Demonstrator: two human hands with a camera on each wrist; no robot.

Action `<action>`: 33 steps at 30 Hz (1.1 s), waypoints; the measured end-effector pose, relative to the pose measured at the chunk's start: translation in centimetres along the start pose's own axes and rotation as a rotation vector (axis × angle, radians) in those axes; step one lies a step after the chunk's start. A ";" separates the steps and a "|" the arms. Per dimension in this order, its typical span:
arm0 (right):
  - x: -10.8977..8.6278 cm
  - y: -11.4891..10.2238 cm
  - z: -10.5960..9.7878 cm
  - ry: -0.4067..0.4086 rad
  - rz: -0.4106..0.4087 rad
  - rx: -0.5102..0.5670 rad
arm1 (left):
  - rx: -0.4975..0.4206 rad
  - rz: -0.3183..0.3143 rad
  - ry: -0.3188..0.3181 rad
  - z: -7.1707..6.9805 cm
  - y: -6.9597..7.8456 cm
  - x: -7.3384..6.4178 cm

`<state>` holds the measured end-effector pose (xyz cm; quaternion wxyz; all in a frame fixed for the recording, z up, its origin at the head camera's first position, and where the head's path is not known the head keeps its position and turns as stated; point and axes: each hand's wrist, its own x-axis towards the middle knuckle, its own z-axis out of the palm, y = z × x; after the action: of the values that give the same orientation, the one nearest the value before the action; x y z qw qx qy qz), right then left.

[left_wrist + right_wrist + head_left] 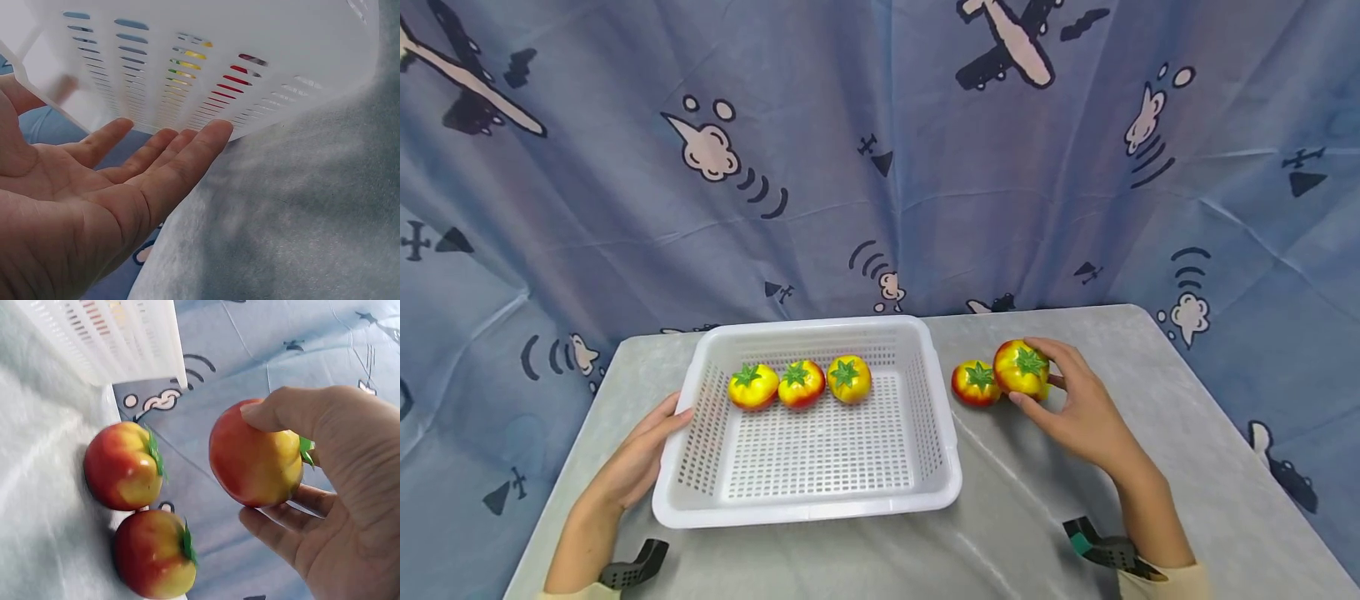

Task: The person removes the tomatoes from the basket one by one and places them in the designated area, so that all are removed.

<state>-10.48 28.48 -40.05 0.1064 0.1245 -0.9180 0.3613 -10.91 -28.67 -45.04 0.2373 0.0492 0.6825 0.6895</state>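
Observation:
My left hand (pixel 638 454) holds the left side of a white plastic basket (pixel 808 510), thumb over the rim and fingers along the perforated outer wall (pixel 144 56). Inside the basket, three red-and-yellow tomatoes with green leafy tops, a left one (pixel 752 387), a middle one (pixel 802 385) and a right one (pixel 849 380), sit in a row. To the basket's right, my right hand (pixel 1086 408) grips another tomato (pixel 1021 369) between thumb and fingers, raised above the table. Below it two more tomatoes rest side by side, one (pixel 125 465) nearer the basket, the other (pixel 156 553) mostly hidden in the head view.
The basket stands on a table with a grey cloth (pixel 1000 533). Behind the table hangs a blue curtain (pixel 820 167) printed with planes and clouds. Each wrist wears a dark band, one on the left (pixel 634 567) and one on the right (pixel 1105 550).

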 end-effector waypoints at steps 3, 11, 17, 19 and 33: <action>0.2 0.7 -0.5 0.017 0.014 -0.010 | 0.011 0.001 0.002 0.0 0.2 0.0; 0.2 3.3 -1.6 0.052 0.063 -0.021 | 0.015 0.001 0.006 -0.1 0.3 0.1; 0.0 5.3 -2.1 0.063 0.088 0.007 | 0.012 0.003 0.005 -0.2 0.2 0.1; -0.2 5.7 -2.2 0.063 0.099 0.001 | 0.016 0.003 0.004 -0.2 0.2 0.2; -0.8 7.8 -2.5 0.036 0.134 -0.034 | 0.037 -0.020 0.037 0.2 0.1 0.0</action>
<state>-11.84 35.84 -43.45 0.1004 0.0543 -0.9282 0.3543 -10.82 -28.46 -44.91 0.2306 0.0343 0.7000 0.6750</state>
